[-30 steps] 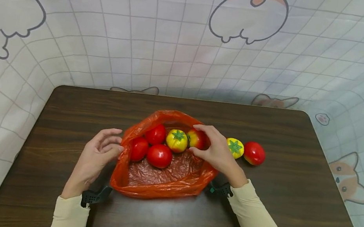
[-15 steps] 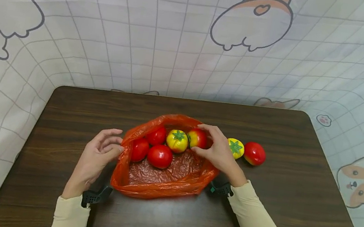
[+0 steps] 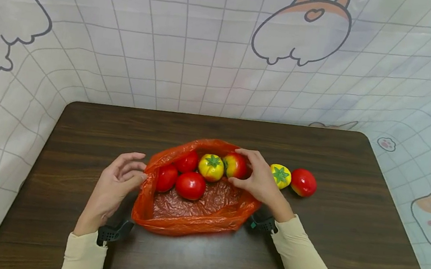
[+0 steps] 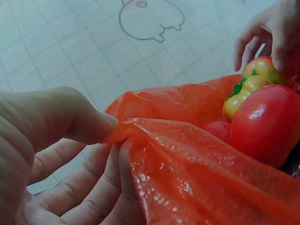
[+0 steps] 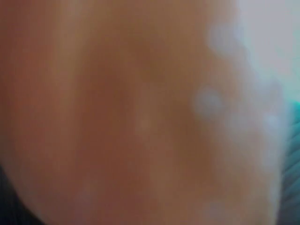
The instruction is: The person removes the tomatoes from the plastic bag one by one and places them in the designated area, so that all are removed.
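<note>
Dark brown wood-grain table (image 3: 186, 266) with rounded far corners.
On it stands an open, thin orange-red plastic bag (image 3: 187, 230); at its right lie a yellow tomato-like fruit with green star-shaped top (image 3: 280, 176) and, just beside, a glossy red round fruit (image 3: 303, 183).

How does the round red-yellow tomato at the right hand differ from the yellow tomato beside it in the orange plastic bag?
The red-yellow tomato is partly red; the yellow tomato looks nearly all yellow. The yellow tomato's green star faces up; the red-yellow tomato shows little green, sideways. The right hand holds the red-yellow tomato; no hand touches the yellow tomato. Both are in the bag.
</note>
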The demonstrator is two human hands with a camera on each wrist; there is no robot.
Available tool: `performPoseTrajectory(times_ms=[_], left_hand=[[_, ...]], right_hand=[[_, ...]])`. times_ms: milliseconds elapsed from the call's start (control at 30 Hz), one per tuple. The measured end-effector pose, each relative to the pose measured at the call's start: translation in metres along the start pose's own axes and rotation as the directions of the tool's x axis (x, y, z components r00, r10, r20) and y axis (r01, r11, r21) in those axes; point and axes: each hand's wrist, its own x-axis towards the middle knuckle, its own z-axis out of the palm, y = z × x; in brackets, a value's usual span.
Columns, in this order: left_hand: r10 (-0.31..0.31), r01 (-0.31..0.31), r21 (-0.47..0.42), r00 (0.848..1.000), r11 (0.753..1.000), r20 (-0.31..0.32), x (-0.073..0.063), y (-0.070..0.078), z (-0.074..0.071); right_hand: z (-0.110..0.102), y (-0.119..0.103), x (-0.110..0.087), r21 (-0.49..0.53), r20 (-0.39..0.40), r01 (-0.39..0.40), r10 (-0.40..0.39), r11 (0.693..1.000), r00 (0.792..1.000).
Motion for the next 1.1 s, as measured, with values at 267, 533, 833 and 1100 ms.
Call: performPoseTrajectory(times_ms=[267,533,833,1100], left_hand=[[0.023,-0.023,-0.01,1.0,1.0,-0.002,-0.006,-0.003,0.004],[0.021,-0.021,0.026,0.999,0.999,-0.031,-0.016,-0.005,0.01],[0.03,-0.029,0.012,0.999,1.0,-0.03,-0.024,-0.002,0.015],[0.016,-0.016,0.014,0.999,1.0,-0.037,-0.032,0.001,0.018]], right_hand=[[-0.002,0.006,-0.006,0.012,0.012,-0.008,0.008,1.0,1.0],[-0.003,0.008,-0.013,0.023,0.015,0.006,-0.006,1.0,1.0],[-0.009,0.006,-0.022,0.029,0.009,0.018,-0.018,0.999,1.0],[-0.014,0.002,-0.031,0.046,-0.009,0.034,-0.034,0.998,0.999]])
